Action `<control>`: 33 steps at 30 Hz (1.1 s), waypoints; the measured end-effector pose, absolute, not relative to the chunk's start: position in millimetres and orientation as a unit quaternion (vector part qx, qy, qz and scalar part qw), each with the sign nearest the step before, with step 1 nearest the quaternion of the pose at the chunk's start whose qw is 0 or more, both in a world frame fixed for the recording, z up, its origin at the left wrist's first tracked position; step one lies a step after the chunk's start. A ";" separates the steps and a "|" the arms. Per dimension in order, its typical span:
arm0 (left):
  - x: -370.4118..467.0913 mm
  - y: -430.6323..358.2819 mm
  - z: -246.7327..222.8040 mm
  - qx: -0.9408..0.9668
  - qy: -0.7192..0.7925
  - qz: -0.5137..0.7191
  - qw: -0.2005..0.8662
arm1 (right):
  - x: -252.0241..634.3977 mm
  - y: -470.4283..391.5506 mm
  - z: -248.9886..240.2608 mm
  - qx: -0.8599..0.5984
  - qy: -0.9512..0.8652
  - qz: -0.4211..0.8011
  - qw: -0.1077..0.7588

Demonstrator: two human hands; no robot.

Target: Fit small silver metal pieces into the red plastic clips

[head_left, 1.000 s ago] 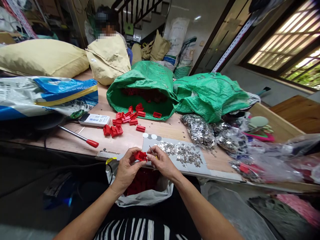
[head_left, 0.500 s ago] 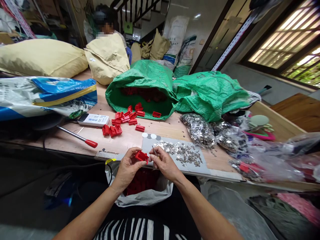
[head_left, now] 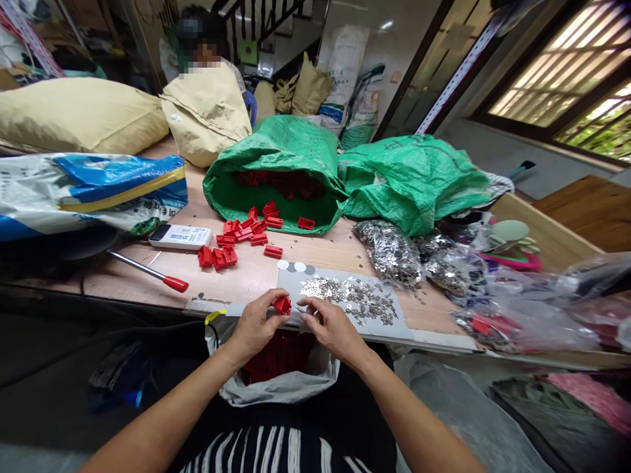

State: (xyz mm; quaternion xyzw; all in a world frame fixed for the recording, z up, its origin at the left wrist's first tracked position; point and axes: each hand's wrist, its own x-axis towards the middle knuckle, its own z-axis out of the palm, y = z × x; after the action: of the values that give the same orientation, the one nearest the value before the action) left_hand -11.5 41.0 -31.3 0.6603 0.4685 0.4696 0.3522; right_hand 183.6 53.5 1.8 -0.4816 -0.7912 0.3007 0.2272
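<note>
My left hand (head_left: 256, 326) pinches a small red plastic housing (head_left: 282, 305) above the front edge of the table, its hollow side partly in view. My right hand (head_left: 332, 328) is closed on a thin pointed metal tool, likely tweezers (head_left: 298, 309), whose tip points left at the housing. Whether the tip touches it or carries a small piece, I cannot tell. Just beyond the right hand, many small flat metal pieces (head_left: 367, 299) lie spread on a grey sheet (head_left: 290, 281). Below both hands a white bag (head_left: 276, 395) hangs open, with red parts (head_left: 276, 358) inside.
Loose red housings (head_left: 239, 233) lie before an open green sack (head_left: 296, 148). Another green sack (head_left: 414, 177) and plastic bags of metal pieces (head_left: 389, 253) stand right. A red-tipped lever (head_left: 175, 283) and white box (head_left: 181, 236) are left. A person (head_left: 204, 39) sits behind a beige sack (head_left: 207, 112).
The tweezers have swung from pointing upward to pointing left toward the red housing. My left hand has turned the housing so that less of its hollow side shows. The view has shifted slightly.
</note>
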 end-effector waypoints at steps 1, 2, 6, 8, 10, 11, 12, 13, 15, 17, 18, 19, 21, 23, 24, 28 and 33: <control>-11.5 43.3 -32.1 0.674 0.468 0.459 0.341 | 184.8 52.5 0.4 -0.485 -0.792 0.297 0.221; -11.4 45.3 -32.9 0.687 0.465 0.448 0.334 | 185.6 51.9 -1.0 -0.486 -0.794 0.293 0.218; -12.0 50.6 -35.3 0.729 0.441 0.406 0.329 | 186.9 52.4 -4.7 -0.474 -0.806 0.286 0.210; -13.0 52.2 -35.7 0.735 0.441 0.396 0.329 | 187.3 53.8 -5.1 -0.466 -0.812 0.284 0.207; -14.3 53.5 -36.0 0.736 0.443 0.392 0.327 | 187.7 55.3 -4.9 -0.459 -0.816 0.287 0.204; -14.8 54.0 -36.1 0.737 0.444 0.391 0.327 | 187.9 55.8 -4.8 -0.454 -0.818 0.290 0.202; -15.3 54.3 -36.3 0.737 0.444 0.390 0.327 | 187.9 56.2 -4.6 -0.449 -0.820 0.293 0.200; -15.7 54.6 -36.6 0.737 0.444 0.390 0.328 | 187.8 56.4 -4.4 -0.446 -0.822 0.295 0.197; -16.2 55.1 -37.1 0.737 0.445 0.387 0.330 | 187.3 56.5 -3.8 -0.441 -0.826 0.295 0.189; -16.5 55.5 -37.3 0.739 0.445 0.382 0.332 | 186.5 56.3 -3.2 -0.445 -0.827 0.292 0.182; -16.6 55.7 -37.3 0.740 0.445 0.379 0.333 | 186.2 56.3 -2.9 -0.447 -0.827 0.290 0.180; -16.8 55.9 -37.2 0.742 0.444 0.375 0.333 | 186.0 56.4 -2.7 -0.449 -0.826 0.290 0.178; -17.1 56.3 -36.8 0.744 0.446 0.368 0.335 | 186.1 57.1 -2.6 -0.448 -0.825 0.295 0.176; -17.4 56.5 -36.3 0.744 0.450 0.361 0.336 | 186.8 58.2 -3.3 -0.443 -0.826 0.301 0.176; -17.5 56.6 -36.1 0.744 0.452 0.359 0.336 | 187.2 58.8 -3.9 -0.442 -0.826 0.302 0.177; -17.7 56.4 -35.2 0.740 0.461 0.353 0.338 | 187.7 58.7 -6.0 -0.450 -0.827 0.289 0.171; -18.3 56.1 -35.6 0.743 0.459 0.349 0.341 | 177.7 50.9 -1.1 -0.493 -0.817 0.268 0.133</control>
State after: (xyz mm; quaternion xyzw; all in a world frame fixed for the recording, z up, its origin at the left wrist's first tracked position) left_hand -18.3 56.1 -35.6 0.7428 0.4585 0.3488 0.3411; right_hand 177.7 50.9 -1.1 -0.4933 -0.8168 0.2679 0.1333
